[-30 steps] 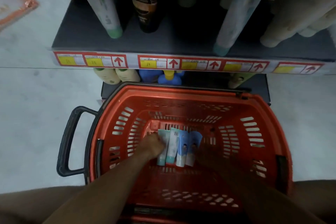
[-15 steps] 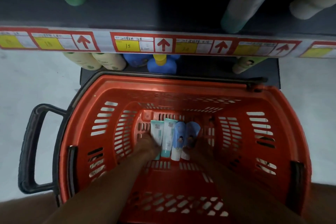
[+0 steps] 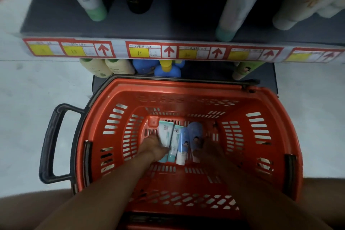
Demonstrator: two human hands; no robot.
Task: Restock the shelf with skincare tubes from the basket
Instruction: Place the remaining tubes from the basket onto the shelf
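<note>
Four skincare tubes lie side by side on the floor of the red basket (image 3: 280,117): two white and teal tubes (image 3: 164,132) (image 3: 175,142) and two blue tubes (image 3: 183,142) (image 3: 195,134). My left hand (image 3: 152,147) reaches into the basket and grips the lower end of the leftmost white and teal tube. My right hand (image 3: 208,150) is in deep shadow, with its fingers at the lower end of the rightmost blue tube. The dark shelf (image 3: 168,28) lies above the basket, with tall tubes standing at its back.
A strip of red and yellow price labels (image 3: 168,51) runs along the shelf's front edge. Cream bottles (image 3: 104,67) and blue bottles (image 3: 164,69) stand on the lower shelf behind the basket. The basket's black handle (image 3: 50,144) sticks out to the left over a pale floor.
Both hands have stayed at the tubes in the basket. The view dipped and came back up; the rightmost blue tube now sits slightly higher than its neighbour.
</note>
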